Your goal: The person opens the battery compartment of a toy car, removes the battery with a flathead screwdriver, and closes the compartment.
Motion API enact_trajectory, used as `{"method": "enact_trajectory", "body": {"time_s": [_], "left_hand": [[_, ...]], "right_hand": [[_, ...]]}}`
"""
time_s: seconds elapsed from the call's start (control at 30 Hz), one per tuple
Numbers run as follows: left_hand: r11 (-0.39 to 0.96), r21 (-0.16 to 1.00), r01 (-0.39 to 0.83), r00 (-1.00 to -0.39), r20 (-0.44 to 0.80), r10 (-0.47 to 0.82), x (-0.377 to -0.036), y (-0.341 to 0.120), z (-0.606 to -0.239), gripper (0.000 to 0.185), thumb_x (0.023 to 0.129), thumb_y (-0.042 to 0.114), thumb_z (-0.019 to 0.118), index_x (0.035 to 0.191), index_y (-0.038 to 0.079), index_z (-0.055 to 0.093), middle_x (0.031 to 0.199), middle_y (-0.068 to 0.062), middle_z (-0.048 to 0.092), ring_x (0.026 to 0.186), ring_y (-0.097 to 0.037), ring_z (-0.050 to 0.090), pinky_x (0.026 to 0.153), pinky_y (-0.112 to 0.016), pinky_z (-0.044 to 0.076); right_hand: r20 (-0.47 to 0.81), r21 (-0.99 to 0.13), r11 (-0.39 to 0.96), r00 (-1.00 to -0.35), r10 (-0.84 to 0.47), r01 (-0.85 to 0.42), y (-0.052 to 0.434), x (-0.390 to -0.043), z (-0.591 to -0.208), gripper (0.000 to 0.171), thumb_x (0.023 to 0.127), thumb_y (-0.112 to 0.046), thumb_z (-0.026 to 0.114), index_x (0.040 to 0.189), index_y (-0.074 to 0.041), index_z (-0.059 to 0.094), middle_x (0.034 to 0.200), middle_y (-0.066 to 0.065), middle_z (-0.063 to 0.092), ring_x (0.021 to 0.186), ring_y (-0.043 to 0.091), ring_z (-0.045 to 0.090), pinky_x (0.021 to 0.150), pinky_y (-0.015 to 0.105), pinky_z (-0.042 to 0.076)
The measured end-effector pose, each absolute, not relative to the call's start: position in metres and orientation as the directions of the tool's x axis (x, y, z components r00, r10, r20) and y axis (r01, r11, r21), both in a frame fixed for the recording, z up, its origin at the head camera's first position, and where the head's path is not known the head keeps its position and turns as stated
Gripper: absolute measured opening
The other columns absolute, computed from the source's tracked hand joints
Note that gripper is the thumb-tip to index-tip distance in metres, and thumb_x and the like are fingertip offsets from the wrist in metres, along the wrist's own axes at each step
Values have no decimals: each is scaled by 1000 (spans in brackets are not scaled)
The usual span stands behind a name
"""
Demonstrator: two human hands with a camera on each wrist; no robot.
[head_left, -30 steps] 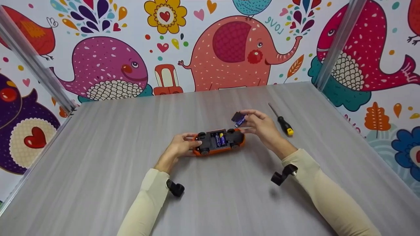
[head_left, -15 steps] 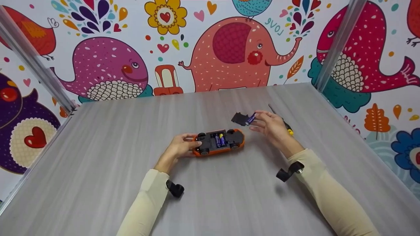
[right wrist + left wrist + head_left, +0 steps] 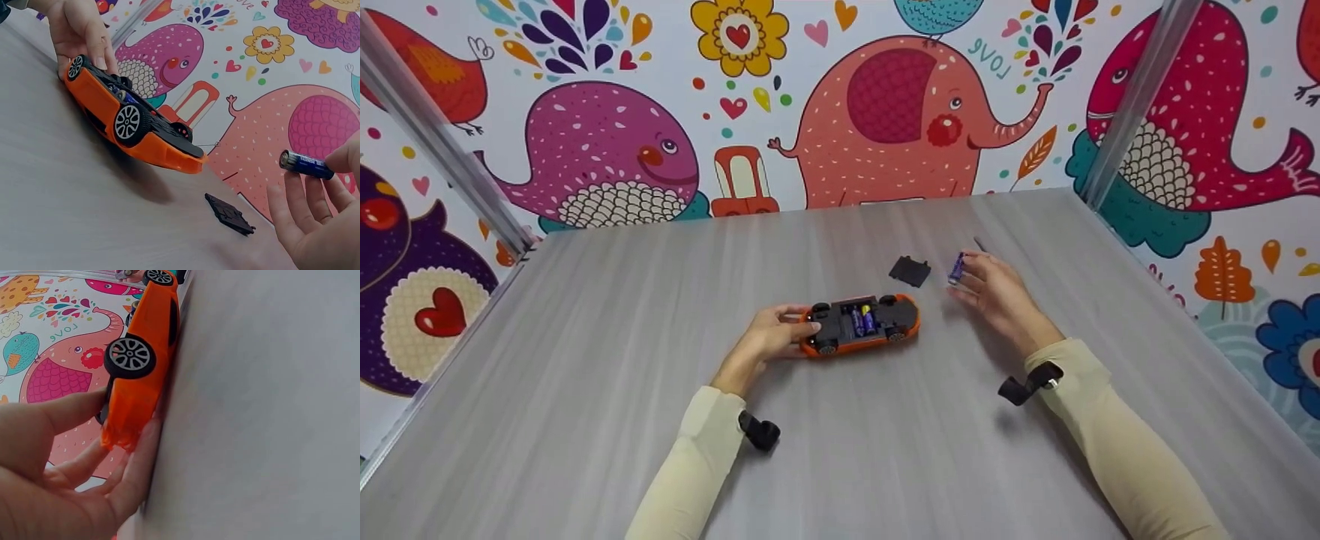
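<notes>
An orange toy car [image 3: 859,345] lies upside down on the table, its black underside and wheels facing up. Purple batteries [image 3: 863,319] sit in the uncovered compartment in its middle. My left hand [image 3: 772,330] grips one end of the car, thumb on the underside and fingers beneath, as the left wrist view also shows. To the right of the car, my right hand [image 3: 997,292] pinches a single purple-blue battery [image 3: 306,164] between thumb and fingers, held above the table. The black battery cover [image 3: 910,271] lies flat on the table between the car and the right hand.
A screwdriver's shaft [image 3: 981,244] shows behind the right hand, which hides its handle. The grey table [image 3: 585,360] is bounded at the back by a wall [image 3: 885,150] with cartoon animals. Metal posts [image 3: 1140,97] stand at the back corners.
The right hand has drawn away to the right with the battery, apart from the car and the cover. Its arm now covers most of the screwdriver. The left hand and car stay put.
</notes>
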State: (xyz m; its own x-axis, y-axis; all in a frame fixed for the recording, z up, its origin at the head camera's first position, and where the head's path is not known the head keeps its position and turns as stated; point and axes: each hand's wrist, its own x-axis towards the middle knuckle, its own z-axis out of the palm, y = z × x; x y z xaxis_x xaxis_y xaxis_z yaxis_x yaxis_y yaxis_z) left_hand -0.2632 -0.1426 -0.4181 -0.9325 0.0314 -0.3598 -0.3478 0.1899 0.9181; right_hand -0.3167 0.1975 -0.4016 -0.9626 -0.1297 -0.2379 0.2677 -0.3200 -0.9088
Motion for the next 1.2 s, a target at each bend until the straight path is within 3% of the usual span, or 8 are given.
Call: {"method": "enact_trajectory", "body": {"time_s": [0.1,0.23,0.4,0.73,0.9,1.03,1.2], "left_hand": [[198,917,-346,-933,-358,27,-263,-143,-418,51,92,11,72,140,6,56,137,-21,58,95,-19,68,76,-33,61],[207,921,-331,-938,-345,34,-263,-143,-419,51,92,12,72,139,5,56,136,-22,59,89,-16,68,75,-33,61],[198,927,-317,-943,-330,36,-263,-143,-418,50,91,10,71,139,3,56,135,-23,59,87,-15,67,74,-34,61],[193,926,-325,-941,-338,36,-262,-142,-419,51,91,9,72,139,4,56,136,-22,59,92,-18,67,78,-35,62],[202,921,-332,-939,-344,26,-263,-142,-420,51,91,10,73,139,5,57,136,-21,59,94,-18,67,78,-36,62],[193,923,-334,-938,-345,29,-263,-142,-419,51,90,10,73,139,4,57,136,-21,59,93,-19,67,75,-34,62],[189,925,-330,-939,-343,37,-263,-143,-419,52,91,9,72,140,4,56,135,-22,58,91,-18,66,74,-33,62]], "right_hand": [[-259,-900,-322,-955,-142,292,200,-319,-404,20,106,-21,47,125,-20,54,118,-1,53,115,18,55,112,41,45],[-226,-929,-261,-960,-165,263,200,-321,-408,24,105,-19,49,129,-15,52,110,-4,56,102,11,59,111,40,45],[-208,-946,-212,-962,-180,244,199,-323,-410,27,103,-14,54,129,-7,52,107,-3,61,97,9,63,102,34,51],[-206,-971,-86,-962,-178,224,195,-327,-413,24,99,-13,61,121,-4,58,92,-7,67,84,7,64,81,25,56],[-242,-970,82,-954,-179,231,187,-334,-410,43,99,-15,62,136,4,53,99,-7,64,90,9,64,79,25,57],[-259,-959,163,-952,-161,233,183,-339,-408,46,100,-16,61,139,5,52,107,-4,63,96,10,63,80,25,57],[-253,-956,188,-958,-139,225,185,-343,-412,45,98,-13,63,136,9,53,94,-5,66,80,6,64,71,22,58]]}}
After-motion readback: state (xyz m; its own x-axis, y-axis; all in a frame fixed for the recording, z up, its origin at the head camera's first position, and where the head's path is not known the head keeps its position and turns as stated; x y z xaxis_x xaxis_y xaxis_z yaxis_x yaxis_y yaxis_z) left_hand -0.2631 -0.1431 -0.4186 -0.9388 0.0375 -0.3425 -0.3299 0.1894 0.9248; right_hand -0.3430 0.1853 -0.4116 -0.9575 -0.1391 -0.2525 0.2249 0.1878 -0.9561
